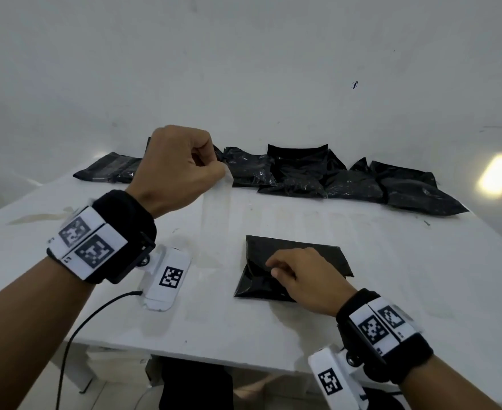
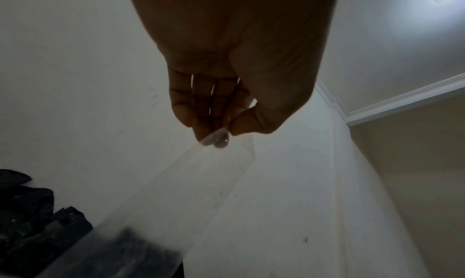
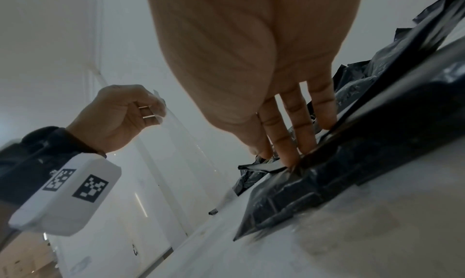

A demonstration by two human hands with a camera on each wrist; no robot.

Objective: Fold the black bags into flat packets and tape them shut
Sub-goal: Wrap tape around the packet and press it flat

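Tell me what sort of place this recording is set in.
Probably a plain indoor packing spot: a white table against a bare white wall, a row of black bags along its far edge, one folded packet near the front.

You're seeing a folded black packet (image 1: 295, 263) lying flat mid-worktop, more black bags (image 1: 317, 179) lining its far edge, clear tape strip (image 2: 201, 183) hanging.

The left hand (image 1: 176, 167) is raised at the far left, wrist banded in black, fingers curled with thumb and fingertips pinched together. The right hand (image 1: 306, 276) lies low, near right, straight fingers (image 3: 289, 135) pressing down.
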